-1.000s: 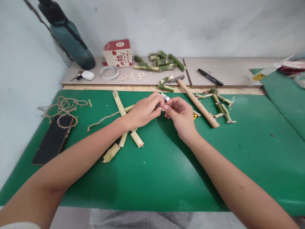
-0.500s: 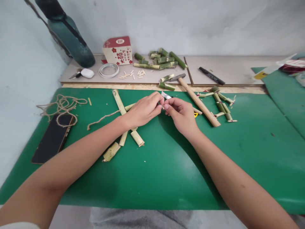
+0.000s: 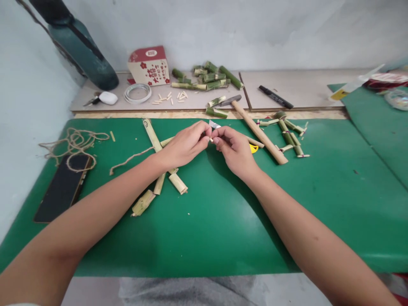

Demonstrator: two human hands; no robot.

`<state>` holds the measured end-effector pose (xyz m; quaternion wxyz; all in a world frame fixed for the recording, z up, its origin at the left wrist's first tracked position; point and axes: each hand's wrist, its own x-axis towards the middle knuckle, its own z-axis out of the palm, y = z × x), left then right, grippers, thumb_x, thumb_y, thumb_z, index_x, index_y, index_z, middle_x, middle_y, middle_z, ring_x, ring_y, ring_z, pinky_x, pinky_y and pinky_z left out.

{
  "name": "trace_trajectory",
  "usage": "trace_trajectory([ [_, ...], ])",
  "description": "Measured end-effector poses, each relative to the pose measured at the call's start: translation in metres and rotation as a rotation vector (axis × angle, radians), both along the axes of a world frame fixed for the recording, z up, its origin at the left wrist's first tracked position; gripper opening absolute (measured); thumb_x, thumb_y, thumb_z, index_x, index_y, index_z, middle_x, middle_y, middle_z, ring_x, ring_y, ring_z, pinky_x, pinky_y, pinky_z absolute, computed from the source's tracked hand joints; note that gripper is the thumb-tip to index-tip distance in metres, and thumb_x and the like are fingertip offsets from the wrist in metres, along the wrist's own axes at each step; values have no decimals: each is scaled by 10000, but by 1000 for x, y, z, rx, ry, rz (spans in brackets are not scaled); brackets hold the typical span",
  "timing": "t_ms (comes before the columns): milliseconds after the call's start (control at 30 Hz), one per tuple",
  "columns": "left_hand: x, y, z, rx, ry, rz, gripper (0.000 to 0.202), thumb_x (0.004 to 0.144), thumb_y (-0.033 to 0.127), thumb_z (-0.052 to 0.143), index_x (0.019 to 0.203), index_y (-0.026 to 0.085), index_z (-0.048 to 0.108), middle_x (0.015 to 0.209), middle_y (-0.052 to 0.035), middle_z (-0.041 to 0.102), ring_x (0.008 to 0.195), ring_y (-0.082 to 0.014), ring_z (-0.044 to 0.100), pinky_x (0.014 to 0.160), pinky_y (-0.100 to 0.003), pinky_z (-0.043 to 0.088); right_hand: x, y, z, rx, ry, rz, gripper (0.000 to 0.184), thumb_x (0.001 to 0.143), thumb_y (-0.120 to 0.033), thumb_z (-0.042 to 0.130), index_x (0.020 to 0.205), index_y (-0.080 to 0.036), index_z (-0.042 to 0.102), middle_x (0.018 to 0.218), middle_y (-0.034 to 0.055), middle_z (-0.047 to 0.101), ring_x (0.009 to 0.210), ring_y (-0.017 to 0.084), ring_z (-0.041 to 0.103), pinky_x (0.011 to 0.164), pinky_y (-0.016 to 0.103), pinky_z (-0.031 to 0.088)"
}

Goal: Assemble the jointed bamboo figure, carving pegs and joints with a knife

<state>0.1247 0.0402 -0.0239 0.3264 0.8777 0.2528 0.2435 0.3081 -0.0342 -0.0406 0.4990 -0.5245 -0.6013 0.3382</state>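
Observation:
My left hand (image 3: 185,144) and my right hand (image 3: 234,148) meet above the green mat (image 3: 223,221), fingertips pinched together. Between them is a tiny pale stick piece (image 3: 211,139). My right hand grips a utility knife; its silver blade (image 3: 214,124) sticks out above the fingers and a bit of yellow handle (image 3: 254,148) shows behind the hand. Under and left of my left hand lies a tied bundle of bamboo pieces (image 3: 159,170) with a twine tail (image 3: 130,159).
A hammer (image 3: 255,129) and a small bamboo figure (image 3: 288,136) lie right of my hands. Twine coil (image 3: 75,142) and a black phone (image 3: 59,187) lie at the left. On the back boards: green bamboo pieces (image 3: 207,78), tape roll (image 3: 137,93), red-white box (image 3: 149,66), marker (image 3: 276,97), dark bottle (image 3: 86,55).
My hands stay together with barely any motion of the fingers. The view has shifted slightly, so everything sits a little further left and higher.

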Motion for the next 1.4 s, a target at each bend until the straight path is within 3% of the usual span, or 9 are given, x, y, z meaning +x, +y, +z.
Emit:
trace_trajectory([
  [100,0,0,1,-22,-13,-3,31,1006,206,497,976,215,500,912,-12,587,816,-160,530,743,-305,382,2,0,0,20,-11,-7,213,987,-430,662,897,-237,657,828,5,613,721,169,516,705,333,423],
  [500,0,4,-7,-254,-184,-46,101,1035,307,532,1032,209,556,869,3,598,760,-131,554,741,-280,450,4,2,-2,35,-71,-19,318,1013,-544,629,917,-241,613,777,1,567,715,177,499,684,330,400],
  [600,1,3,-6,-254,-192,-49,114,1025,319,560,1026,205,560,862,4,608,741,-127,560,725,-275,451,3,3,-4,77,-96,-10,331,1012,-549,620,910,-235,598,778,1,562,716,177,491,667,326,382],
  [733,1,2,-5,-257,-188,-46,120,1024,324,576,1026,204,571,860,1,617,736,-128,567,707,-272,447,3,3,-4,121,-121,8,249,1010,-444,629,898,-226,584,777,-5,552,686,163,452,642,326,345],
  [1033,1,2,-1,-164,-170,-25,147,1020,336,620,995,197,582,904,-12,655,808,-134,575,751,-261,441,2,1,0,62,12,63,278,1000,-464,643,881,-230,552,743,-31,477,660,143,405,612,314,312],
  [1400,1,0,1,-164,-158,-45,129,1018,311,614,990,186,631,903,-13,688,799,-134,599,740,-262,441,6,2,2,48,-34,92,219,994,-392,618,868,-226,548,771,-25,489,687,143,411,632,313,323],
])
